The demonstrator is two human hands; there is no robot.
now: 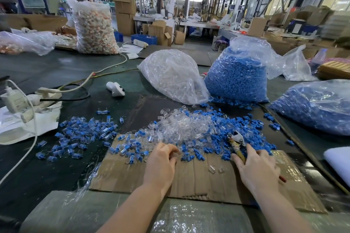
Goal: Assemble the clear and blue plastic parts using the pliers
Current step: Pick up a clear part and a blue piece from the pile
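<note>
A flat sheet of corrugated cardboard [198, 179], creased and taped at its edges, is lying on the dark green table [56, 66] at the 6 o'clock side of the view. Across its far edge a heap of small clear plastic parts [181, 125], glossy and boxy, is spreading into a heap of matte blue plastic parts [251, 138] at 3 o'clock from it. At 9 o'clock from the clear heap, assembled pieces [83, 134], blue cores inside clear shells with thin wire loops, are lying scattered.

The left hand [161, 162] is resting at the near edge of the clear heap, its fingers curling in around what looks like a clear part; how firmly it is pinching cannot be told. The right hand [259, 168] is gripping the pliers [236, 143], fingers wrapping the worn yellowish handles, a red handle tip showing past the palm. The metal head is pointing toward 11 o'clock over the blue parts. Two loose clear parts [216, 170] are sitting on the bare cardboard between the hands.

At 12 o'clock a crinkled transparent bag [174, 75] is holding clear parts; just beside it, at 1 o'clock, an open bag [238, 77] is holding blue parts, some spilling at its base. At 3 o'clock another bag [314, 106] is holding more blue parts.
</note>
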